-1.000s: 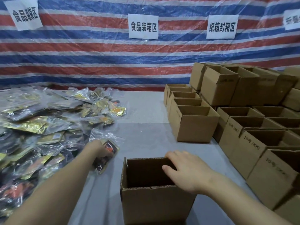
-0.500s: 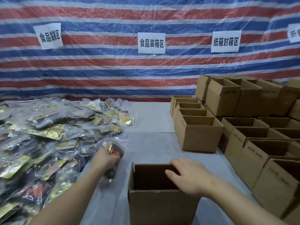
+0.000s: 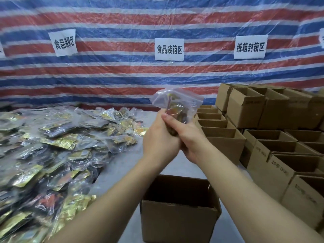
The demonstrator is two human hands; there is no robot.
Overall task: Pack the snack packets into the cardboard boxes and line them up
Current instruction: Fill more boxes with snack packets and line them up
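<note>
Both hands hold one clear snack packet (image 3: 177, 102) up in the air, well above the table. My left hand (image 3: 159, 139) grips its lower left side and my right hand (image 3: 189, 135) wraps round its lower right side. The packet's clear top sticks up above my fingers; its lower end is hidden by them. Straight below, near the front edge, an open cardboard box (image 3: 178, 216) stands upright with nothing visible inside. A big heap of snack packets (image 3: 52, 146) covers the left of the grey table (image 3: 121, 165).
A row of open boxes (image 3: 220, 135) runs back along the middle right. More open boxes (image 3: 284, 155) crowd the right side, some stacked (image 3: 249, 106) at the back. A striped tarpaulin (image 3: 122, 78) with paper signs hangs behind the table.
My left hand lifted a packet from the heap's edge up and to the right. My right hand left the box's rim and rose to grip the same packet. The camera tilted up.
</note>
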